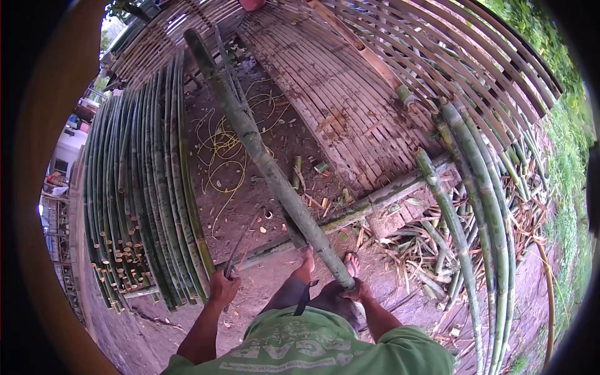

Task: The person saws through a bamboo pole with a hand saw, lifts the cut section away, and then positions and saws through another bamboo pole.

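My right hand (353,289) grips the near end of a long green bamboo pole (262,153), which slants up and away to the upper left. My left hand (223,287) is closed on the handle of a thin dark blade (244,240) that points up toward the pole. My two feet in sandals (350,262) stand on bare dirt just below the pole's near end.
A stack of split green bamboo strips (140,194) lies at the left. A woven bamboo panel (350,94) slopes across the top. Whole bamboo poles (481,206) lean at the right over dry scraps. Yellow cord (222,150) lies coiled on the dirt.
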`<state>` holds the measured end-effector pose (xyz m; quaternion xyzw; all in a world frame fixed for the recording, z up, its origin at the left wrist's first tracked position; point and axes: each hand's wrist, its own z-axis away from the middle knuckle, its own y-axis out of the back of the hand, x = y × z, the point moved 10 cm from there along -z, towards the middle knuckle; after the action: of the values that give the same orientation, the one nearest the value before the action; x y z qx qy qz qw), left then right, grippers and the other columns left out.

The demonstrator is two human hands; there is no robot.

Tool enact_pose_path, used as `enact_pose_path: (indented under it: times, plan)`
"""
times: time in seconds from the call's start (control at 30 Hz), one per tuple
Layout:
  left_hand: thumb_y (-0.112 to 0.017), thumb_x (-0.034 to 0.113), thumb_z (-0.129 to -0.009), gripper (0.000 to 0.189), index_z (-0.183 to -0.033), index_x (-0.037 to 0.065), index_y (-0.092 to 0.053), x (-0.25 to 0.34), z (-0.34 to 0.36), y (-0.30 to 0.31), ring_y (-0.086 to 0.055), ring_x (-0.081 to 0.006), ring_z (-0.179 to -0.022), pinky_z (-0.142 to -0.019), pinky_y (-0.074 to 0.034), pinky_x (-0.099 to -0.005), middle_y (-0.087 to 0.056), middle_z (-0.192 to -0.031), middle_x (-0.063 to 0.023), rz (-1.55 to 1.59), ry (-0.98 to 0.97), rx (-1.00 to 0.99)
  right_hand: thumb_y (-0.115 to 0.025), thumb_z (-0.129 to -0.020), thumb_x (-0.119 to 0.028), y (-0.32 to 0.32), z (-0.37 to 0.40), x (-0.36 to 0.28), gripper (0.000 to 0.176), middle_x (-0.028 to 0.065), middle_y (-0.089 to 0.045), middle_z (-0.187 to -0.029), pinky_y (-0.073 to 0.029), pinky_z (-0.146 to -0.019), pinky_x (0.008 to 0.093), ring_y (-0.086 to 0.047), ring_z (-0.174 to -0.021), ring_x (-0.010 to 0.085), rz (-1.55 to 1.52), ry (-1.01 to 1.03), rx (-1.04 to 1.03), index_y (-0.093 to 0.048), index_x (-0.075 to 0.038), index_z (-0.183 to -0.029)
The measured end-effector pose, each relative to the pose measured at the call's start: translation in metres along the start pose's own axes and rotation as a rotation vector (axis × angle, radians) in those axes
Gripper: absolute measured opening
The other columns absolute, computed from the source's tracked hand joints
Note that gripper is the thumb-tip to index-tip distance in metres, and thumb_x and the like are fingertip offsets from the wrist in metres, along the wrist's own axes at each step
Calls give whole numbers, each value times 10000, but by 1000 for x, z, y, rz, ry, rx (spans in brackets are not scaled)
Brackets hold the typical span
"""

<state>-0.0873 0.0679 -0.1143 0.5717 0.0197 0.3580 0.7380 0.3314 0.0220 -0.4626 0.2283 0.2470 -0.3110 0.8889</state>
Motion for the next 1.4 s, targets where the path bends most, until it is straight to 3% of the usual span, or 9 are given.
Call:
enact_pose_path:
  times: [0.27, 0.47, 0.6, 0.67, 0.77, 0.87, 0.9, 1.23, 1.4]
  plan:
    - [-651, 214, -700, 240, -746, 6, -539, -2, -44, -3, -592, -345, -582, -560, -455, -433, -584, -640, -205, -70, -55, -110, -835, -506, -537, 23, -3, -19, 932, 186, -644, -1135, -492, -926, 372, -615, -1085, 299, 173, -175, 78, -559, -29, -1237]
    - [-625, 219, -694, 231, -724, 7, -542, -31, -87, -10, -581, -408, -621, -581, -452, -458, -575, -647, -224, 103, -83, -98, -765, -546, -417, 159, 26, -231, 560, 193, -697, -876, -541, -758, 397, -683, -843, 336, 253, -97, 469, -697, -25, -941]
    - [-644, 199, -690, 202, -727, 30, -540, -53, -93, 2, -600, -398, -635, -595, -472, -460, -578, -640, -205, 186, -111, -47, -727, -618, -437, 220, -70, -403, 578, 228, -685, -922, -540, -766, 390, -682, -877, 314, 281, 13, 424, -681, 53, -920]
    - [-655, 190, -699, 197, -728, 31, -543, -62, -89, 10, -611, -389, -644, -603, -486, -457, -583, -639, -200, 241, -91, -68, -719, -607, -348, 250, -81, -538, 498, 199, -681, -984, -516, -852, 435, -652, -959, 345, 319, 179, 482, -697, -89, -1031]
    - [-657, 187, -709, 196, -731, 25, -548, -72, -78, 25, -620, -391, -656, -612, -497, -450, -594, -647, -201, 261, -61, -61, -718, -655, -394, 277, -161, -625, 896, 206, -490, -1342, -419, -995, 465, -471, -1246, 361, 283, 459, 694, -339, -155, -1432]
    - [-656, 194, -709, 205, -739, 17, -556, -93, -66, 25, -625, -392, -657, -617, -504, -443, -607, -663, -203, 271, -3, -62, -814, -588, -475, 243, -155, -611, 1150, 183, -300, -1475, -324, -1048, 551, -325, -1332, 396, 546, 311, 794, -166, -156, -1482]
    - [-658, 206, -709, 219, -738, 14, -557, -106, -62, 20, -629, -390, -655, -615, -506, -435, -614, -673, -203, 272, 58, -90, -799, -610, -495, 225, -146, -587, 1198, 155, -102, -1544, -215, -1063, 643, -149, -1380, 452, 443, 198, 662, -69, -182, -1507]
    - [-655, 229, -704, 229, -723, 20, -566, -108, -95, 14, -630, -362, -651, -620, -500, -436, -622, -672, -185, 307, -10, -170, -790, -627, -428, 157, -56, -301, 1067, 287, -483, -1251, -366, -1009, 485, -446, -1202, 421, 497, 26, 513, -224, 14, -1416]
    - [-647, 232, -709, 240, -763, 7, -579, -67, -152, 7, -641, -382, -712, -671, -505, -458, -625, -719, -229, 235, -146, -249, -800, -624, -332, 131, -49, -236, 884, 197, -529, -1239, -427, -971, 484, -481, -1203, 395, 394, -17, 442, -335, -113, -1343]
